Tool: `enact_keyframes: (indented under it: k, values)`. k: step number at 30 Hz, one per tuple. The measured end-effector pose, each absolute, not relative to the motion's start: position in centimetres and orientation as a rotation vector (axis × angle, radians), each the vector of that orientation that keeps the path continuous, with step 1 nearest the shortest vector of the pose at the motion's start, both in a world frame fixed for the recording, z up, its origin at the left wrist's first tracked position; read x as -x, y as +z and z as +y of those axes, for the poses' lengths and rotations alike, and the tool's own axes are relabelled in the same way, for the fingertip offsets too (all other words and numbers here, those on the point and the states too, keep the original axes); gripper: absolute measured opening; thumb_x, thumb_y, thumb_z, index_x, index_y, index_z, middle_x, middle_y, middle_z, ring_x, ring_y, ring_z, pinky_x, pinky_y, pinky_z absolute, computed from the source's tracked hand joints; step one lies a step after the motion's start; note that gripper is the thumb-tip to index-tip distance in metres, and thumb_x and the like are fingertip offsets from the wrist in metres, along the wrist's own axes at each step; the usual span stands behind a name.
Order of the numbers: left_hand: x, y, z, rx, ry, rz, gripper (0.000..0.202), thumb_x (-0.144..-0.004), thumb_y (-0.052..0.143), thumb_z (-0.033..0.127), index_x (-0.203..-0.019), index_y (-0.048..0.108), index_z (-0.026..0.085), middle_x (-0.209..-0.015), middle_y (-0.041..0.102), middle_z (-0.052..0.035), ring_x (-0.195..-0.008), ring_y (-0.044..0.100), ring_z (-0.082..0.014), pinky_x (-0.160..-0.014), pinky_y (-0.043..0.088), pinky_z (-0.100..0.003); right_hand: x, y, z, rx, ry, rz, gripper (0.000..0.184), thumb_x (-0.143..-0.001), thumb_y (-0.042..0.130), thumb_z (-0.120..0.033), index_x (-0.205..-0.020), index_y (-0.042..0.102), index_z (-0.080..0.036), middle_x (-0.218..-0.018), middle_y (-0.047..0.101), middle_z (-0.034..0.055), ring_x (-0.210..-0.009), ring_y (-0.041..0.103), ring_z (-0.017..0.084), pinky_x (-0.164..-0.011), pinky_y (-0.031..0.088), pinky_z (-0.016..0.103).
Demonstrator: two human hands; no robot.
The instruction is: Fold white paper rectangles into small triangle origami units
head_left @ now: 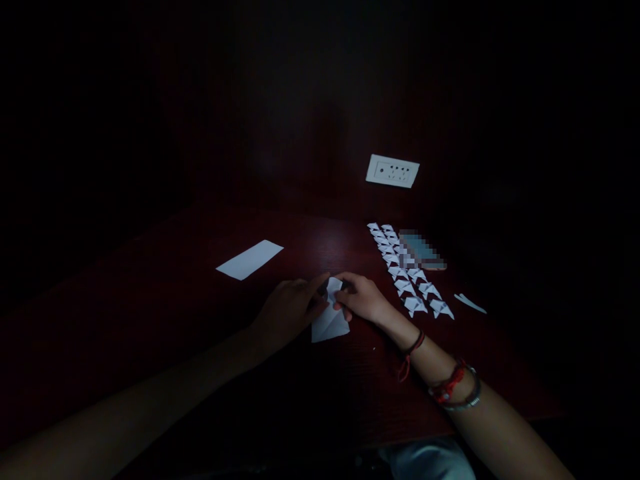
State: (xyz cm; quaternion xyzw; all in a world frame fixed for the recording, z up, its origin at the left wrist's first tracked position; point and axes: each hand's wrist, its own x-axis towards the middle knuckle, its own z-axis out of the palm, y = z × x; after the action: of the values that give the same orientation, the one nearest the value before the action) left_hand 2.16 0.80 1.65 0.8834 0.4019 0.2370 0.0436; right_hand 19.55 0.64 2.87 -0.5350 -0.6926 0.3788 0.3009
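Note:
A small white sheet of paper [330, 321], partly folded, lies on the dark red table [165, 293] in front of me. My left hand [290, 310] rests on its left side, fingers curled and pressing at its top edge. My right hand [361, 298] pinches the same top edge from the right. Both hands meet over the paper's upper corner. Red and beaded bands circle my right wrist.
Two rows of several small folded white paper pieces [410, 273] run along the right of the table beside a blurred flat object [423, 250]. A loose white strip [250, 259] lies at the left, a scrap [470, 303] at the right. A wall socket [393, 171] is behind.

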Motion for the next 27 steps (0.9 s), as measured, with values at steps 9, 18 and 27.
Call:
enact_keyframes:
  k: [9,18,27]
  values:
    - [-2.43,2.16,0.8,-2.672,0.748,1.313,0.031,-0.083,0.041,0.034,-0.109,0.046,0.02,-0.082,0.063,-0.0005,-0.075,0.058,-0.017,-0.071,0.04,-0.032,-19.36,2.8,0.85,1.426,1.048,-1.829,0.017,-0.075,0.039,-0.008,-0.086,0.05,-0.017,-0.057,0.06,-0.0024,-0.035,0.054,0.006,-0.034,0.037,0.013]
    - [-2.9,2.46,0.75,-2.725,0.745,1.302,0.025,-0.082,0.041,0.026,-0.105,0.049,0.02,-0.082,0.063,-0.0009,-0.072,0.058,-0.0169,-0.072,0.04,-0.032,-19.18,3.01,0.41,1.438,0.89,-1.892,0.006,-0.076,0.045,-0.014,-0.078,0.049,-0.017,-0.053,0.058,-0.0035,-0.036,0.054,0.007,-0.04,0.04,0.014]
    - [-3.07,2.63,0.63,-2.818,0.69,1.246,0.023,-0.083,0.038,0.021,-0.1,0.052,0.017,-0.078,0.062,-0.003,-0.067,0.057,-0.0175,-0.067,0.04,-0.031,-19.11,2.96,0.57,1.491,0.756,-1.946,0.006,-0.072,0.048,-0.013,-0.075,0.052,-0.017,-0.043,0.051,-0.0063,-0.035,0.053,0.007,-0.04,0.038,0.014]
